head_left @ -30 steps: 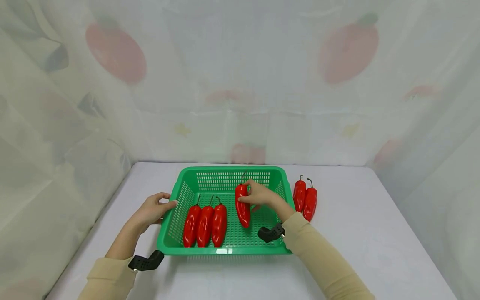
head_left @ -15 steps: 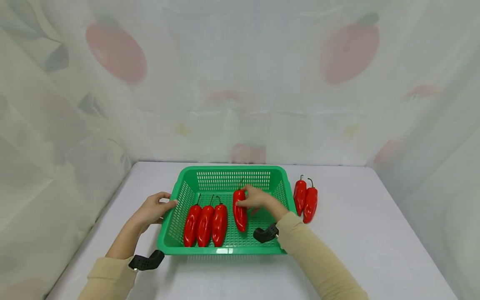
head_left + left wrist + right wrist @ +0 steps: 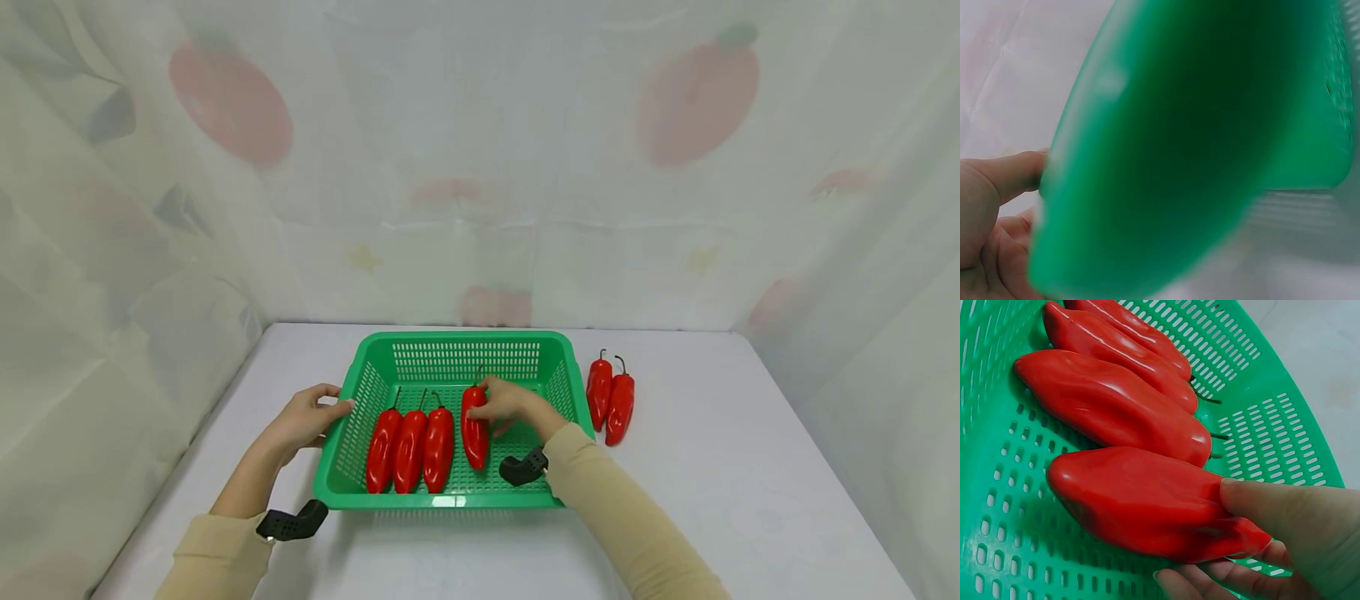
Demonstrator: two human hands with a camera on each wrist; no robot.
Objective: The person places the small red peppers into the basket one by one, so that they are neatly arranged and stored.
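One red pepper [image 3: 474, 435] is pinched between the thumb and fingers of the right hand [image 3: 512, 402], inside the green basket [image 3: 465, 336] and just right of three other peppers [image 3: 410, 452] laid side by side. The basket's left rim is gripped by the left hand [image 3: 303, 418] (thumb against the plastic). Two further peppers [image 3: 620, 408] are set on the white table [image 3: 720, 425], just beside the basket.

Possibly a booth [image 3: 847, 250]: printed curtains [image 3: 465, 108]
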